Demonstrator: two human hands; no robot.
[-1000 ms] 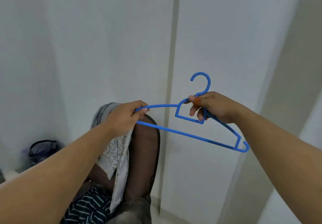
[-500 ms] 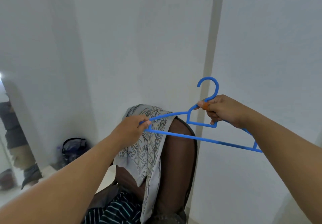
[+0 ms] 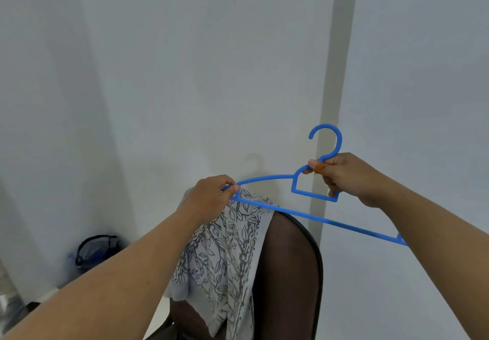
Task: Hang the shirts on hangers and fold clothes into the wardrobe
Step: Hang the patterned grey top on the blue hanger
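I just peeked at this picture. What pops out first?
The bright blue hanger in the middle, held up before a white wall: the right hand grips it under its hook, the left hand pinches its end. Just below, a leaf-patterned shirt is draped over a dark chair.

one hanger (image 3: 280,208), one patterned shirt (image 3: 225,255), one chair (image 3: 291,273), one bag (image 3: 96,251).

The hanger (image 3: 299,191) is bright blue all over. The shirt (image 3: 225,249) is pale grey-white, printed with dark grey leaves and vines — a light blue tinge shows near its left edge. The chair back (image 3: 288,273) is dark brown mesh with a black rim. The wall (image 3: 185,75) is plain white — the bag (image 3: 95,251) black.
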